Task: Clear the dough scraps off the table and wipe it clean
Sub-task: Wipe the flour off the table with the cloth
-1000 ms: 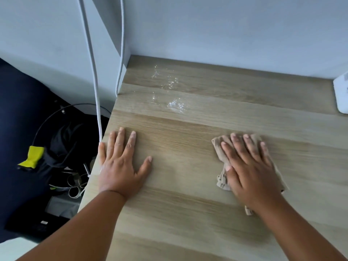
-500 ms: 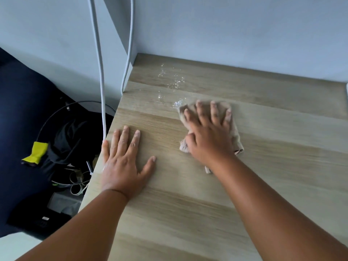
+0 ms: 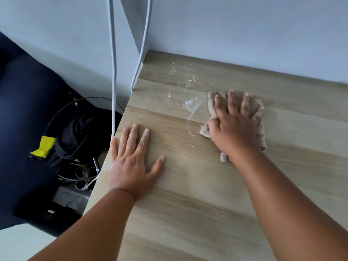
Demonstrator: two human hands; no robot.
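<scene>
A light wooden table [image 3: 207, 213] fills the right and lower part of the view. My right hand [image 3: 233, 127] presses flat on a crumpled beige cloth [image 3: 260, 129] near the table's far middle. Just left of the cloth lie wet streaks and droplets [image 3: 190, 106], with finer splashes [image 3: 182, 76] toward the back wall. My left hand [image 3: 131, 162] lies flat, fingers spread, on the table by its left edge and holds nothing. No dough scraps are visible.
Two white cables [image 3: 113, 72] hang down past the table's left edge. Below, on the floor, sit dark bags [image 3: 82, 136], a yellow item [image 3: 44, 146] and coiled wires [image 3: 82, 178]. A pale wall [image 3: 244, 31] bounds the back of the table.
My right hand slid the cloth from the right side up and left to the wet patch, then a little back to the right, leaving a thin wet streak. My left hand stayed put.
</scene>
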